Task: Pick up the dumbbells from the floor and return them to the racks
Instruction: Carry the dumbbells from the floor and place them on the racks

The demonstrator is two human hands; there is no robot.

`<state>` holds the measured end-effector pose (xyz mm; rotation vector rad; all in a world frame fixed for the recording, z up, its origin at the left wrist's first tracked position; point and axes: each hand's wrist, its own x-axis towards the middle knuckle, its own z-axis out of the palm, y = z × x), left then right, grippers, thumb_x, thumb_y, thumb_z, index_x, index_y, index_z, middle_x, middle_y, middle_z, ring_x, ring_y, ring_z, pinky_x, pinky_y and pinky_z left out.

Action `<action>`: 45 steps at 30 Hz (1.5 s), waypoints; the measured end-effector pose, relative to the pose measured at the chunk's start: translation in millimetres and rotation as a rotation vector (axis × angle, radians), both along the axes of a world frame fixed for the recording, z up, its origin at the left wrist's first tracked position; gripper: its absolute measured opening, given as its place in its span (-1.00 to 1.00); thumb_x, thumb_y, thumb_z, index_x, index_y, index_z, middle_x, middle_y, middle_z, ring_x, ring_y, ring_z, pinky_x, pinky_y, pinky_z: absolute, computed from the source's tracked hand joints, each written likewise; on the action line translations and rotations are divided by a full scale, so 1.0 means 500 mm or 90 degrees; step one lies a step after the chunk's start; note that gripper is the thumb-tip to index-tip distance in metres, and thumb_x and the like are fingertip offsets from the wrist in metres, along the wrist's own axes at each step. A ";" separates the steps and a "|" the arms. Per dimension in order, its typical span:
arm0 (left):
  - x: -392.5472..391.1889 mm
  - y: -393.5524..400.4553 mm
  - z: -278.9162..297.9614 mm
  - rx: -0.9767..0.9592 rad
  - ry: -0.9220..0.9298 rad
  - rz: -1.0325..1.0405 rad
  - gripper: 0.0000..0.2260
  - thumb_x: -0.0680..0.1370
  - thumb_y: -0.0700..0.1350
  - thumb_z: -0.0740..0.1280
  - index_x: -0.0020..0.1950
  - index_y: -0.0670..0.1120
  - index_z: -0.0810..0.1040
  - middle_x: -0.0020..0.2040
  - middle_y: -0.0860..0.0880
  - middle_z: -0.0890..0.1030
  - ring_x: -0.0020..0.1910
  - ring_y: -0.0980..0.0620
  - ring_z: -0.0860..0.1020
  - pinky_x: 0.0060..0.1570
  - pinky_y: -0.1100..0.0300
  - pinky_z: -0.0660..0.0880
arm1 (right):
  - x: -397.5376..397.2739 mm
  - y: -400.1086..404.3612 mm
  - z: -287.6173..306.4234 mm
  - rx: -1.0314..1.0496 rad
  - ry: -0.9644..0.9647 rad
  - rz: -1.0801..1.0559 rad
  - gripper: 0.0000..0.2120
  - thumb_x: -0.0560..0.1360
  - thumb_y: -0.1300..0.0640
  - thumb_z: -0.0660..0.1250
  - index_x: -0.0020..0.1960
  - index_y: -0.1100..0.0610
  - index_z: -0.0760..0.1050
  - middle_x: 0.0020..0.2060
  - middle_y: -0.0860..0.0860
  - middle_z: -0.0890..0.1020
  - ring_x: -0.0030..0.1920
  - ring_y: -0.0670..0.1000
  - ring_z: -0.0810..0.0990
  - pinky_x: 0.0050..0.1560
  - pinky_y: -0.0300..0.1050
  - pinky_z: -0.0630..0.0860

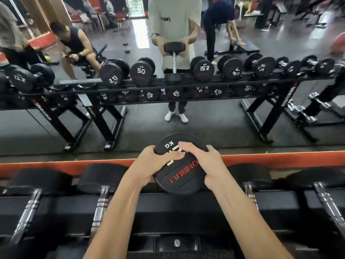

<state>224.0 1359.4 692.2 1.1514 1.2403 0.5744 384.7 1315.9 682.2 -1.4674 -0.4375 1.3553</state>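
Observation:
A black dumbbell (179, 176) stands on end over the top tier of the rack (186, 202), its round head facing me with red lettering and a white "KG". My left hand (151, 165) grips the left rim of that head. My right hand (203, 163) clasps its right rim, fingers curled over the top. The handle and lower head are hidden beneath. A wall mirror ahead reflects me holding the dumbbell upright (174, 58) above an empty slot.
Racked dumbbells lie on both sides: chrome handles at left (101, 204) and right (250, 195). An orange ledge (65, 166) runs under the mirror. The mirror shows other people, one seated on a bench, and small weights on the floor.

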 end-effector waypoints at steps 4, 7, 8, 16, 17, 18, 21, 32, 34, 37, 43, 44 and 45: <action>-0.035 -0.005 -0.016 0.001 -0.010 0.018 -0.77 0.45 -0.11 0.59 0.06 -0.14 0.74 -0.06 -0.13 0.78 -0.11 -0.10 0.77 -0.15 0.08 0.70 | -0.030 0.003 0.003 0.006 -0.013 0.025 -0.34 0.21 0.00 0.74 0.19 0.17 0.56 -0.03 0.11 0.77 -0.08 0.11 0.78 -0.08 0.06 0.74; -0.063 -0.023 -0.029 0.005 -0.028 0.017 -0.75 0.47 -0.11 0.58 0.11 -0.14 0.73 -0.03 -0.11 0.79 -0.06 -0.08 0.77 -0.18 0.15 0.67 | -0.056 -0.012 -0.008 0.011 -0.055 0.043 -0.31 0.18 -0.04 0.75 0.18 0.15 0.55 0.02 0.12 0.76 -0.01 0.14 0.77 0.04 0.18 0.72; -0.069 -0.033 -0.036 0.012 -0.031 0.015 -0.73 0.47 -0.10 0.58 0.13 -0.14 0.73 -0.02 -0.10 0.79 -0.03 -0.08 0.76 -0.15 0.15 0.67 | -0.062 -0.021 -0.011 0.014 -0.066 0.043 -0.31 0.17 -0.05 0.75 0.17 0.14 0.55 0.04 0.12 0.76 0.01 0.15 0.77 0.08 0.22 0.71; -0.103 -0.101 -0.066 0.042 0.015 -0.023 -0.25 0.18 0.14 0.70 0.29 -0.11 0.60 0.10 -0.08 0.76 0.07 -0.07 0.74 0.09 -0.06 0.69 | -0.081 -0.106 -0.039 0.030 -0.133 0.057 -0.25 0.00 -0.23 0.71 0.08 0.04 0.58 0.07 0.06 0.75 0.12 0.16 0.73 0.21 0.27 0.65; -0.106 -0.109 -0.069 0.042 0.013 -0.020 -0.26 0.18 0.11 0.71 0.28 -0.11 0.59 0.11 -0.09 0.75 0.07 -0.08 0.74 0.09 -0.08 0.69 | -0.083 -0.115 -0.047 0.033 -0.137 0.053 -0.26 0.00 -0.23 0.72 0.07 0.03 0.59 0.06 0.05 0.75 0.12 0.16 0.73 0.20 0.27 0.65; -0.107 -0.117 -0.073 0.040 0.008 -0.020 -0.30 0.22 0.06 0.71 0.27 -0.12 0.58 0.12 -0.10 0.74 0.07 -0.08 0.74 0.08 -0.08 0.69 | -0.084 -0.125 -0.055 0.036 -0.136 0.049 -0.28 0.00 -0.21 0.73 0.06 0.02 0.59 0.05 0.04 0.76 0.11 0.16 0.73 0.19 0.28 0.65; -0.109 -0.151 -0.085 0.041 -0.002 -0.027 -0.47 0.37 -0.11 0.67 0.24 -0.14 0.53 0.10 -0.10 0.72 0.00 -0.02 0.73 -0.12 0.10 0.68 | -0.082 -0.158 -0.074 0.046 -0.145 0.039 -0.32 0.02 -0.13 0.76 0.06 0.03 0.62 0.03 0.03 0.77 0.08 0.12 0.75 0.13 0.19 0.69; -0.116 -0.206 -0.110 0.079 0.038 -0.093 -0.42 0.31 -0.17 0.70 0.21 -0.14 0.48 0.13 -0.10 0.70 0.05 -0.04 0.73 0.01 0.03 0.70 | -0.068 -0.231 -0.118 0.112 -0.158 0.036 -0.43 0.22 0.10 0.74 0.17 0.07 0.63 0.03 -0.05 0.74 0.07 0.00 0.72 0.10 -0.04 0.66; -0.121 -0.206 -0.111 0.072 0.040 -0.111 -0.42 0.28 -0.22 0.71 0.17 -0.13 0.48 0.13 -0.12 0.71 0.02 -0.04 0.74 0.02 0.01 0.70 | -0.063 -0.238 -0.128 0.118 -0.170 0.053 -0.37 0.18 0.06 0.75 0.20 0.04 0.62 0.08 -0.03 0.73 0.10 0.01 0.71 0.08 -0.04 0.65; -0.127 -0.214 -0.120 0.103 0.098 -0.173 -0.38 0.23 -0.20 0.73 0.14 -0.12 0.46 0.12 -0.10 0.70 0.08 -0.08 0.70 0.12 -0.09 0.67 | -0.054 -0.261 -0.148 0.134 -0.185 0.083 -0.40 0.20 0.14 0.74 0.18 0.05 0.63 0.08 0.00 0.73 0.09 0.00 0.71 -0.01 -0.14 0.60; -0.133 -0.245 -0.154 0.267 0.229 -0.255 -0.27 0.15 0.01 0.73 0.08 -0.20 0.37 0.05 -0.19 0.62 -0.01 -0.20 0.59 0.01 -0.11 0.58 | -0.046 -0.310 -0.199 0.185 -0.236 0.100 -0.40 0.16 0.18 0.76 0.14 0.04 0.63 0.05 0.06 0.72 0.05 -0.01 0.71 0.03 -0.13 0.65; -0.135 -0.248 -0.155 0.290 0.244 -0.271 -0.27 0.16 0.00 0.74 0.07 -0.21 0.36 0.04 -0.19 0.62 -0.07 -0.14 0.56 -0.05 -0.03 0.55 | -0.049 -0.319 -0.201 0.192 -0.247 0.107 -0.41 0.16 0.18 0.76 0.12 0.02 0.63 0.05 0.06 0.72 0.05 -0.02 0.71 0.02 -0.16 0.65; -0.136 -0.248 -0.154 0.312 0.262 -0.289 -0.27 0.17 0.01 0.74 0.07 -0.21 0.36 0.03 -0.20 0.61 -0.08 -0.10 0.55 -0.08 0.00 0.52 | -0.050 -0.326 -0.207 0.198 -0.256 0.110 -0.42 0.16 0.17 0.76 0.11 0.00 0.62 0.05 0.04 0.72 0.04 -0.02 0.70 0.01 -0.16 0.64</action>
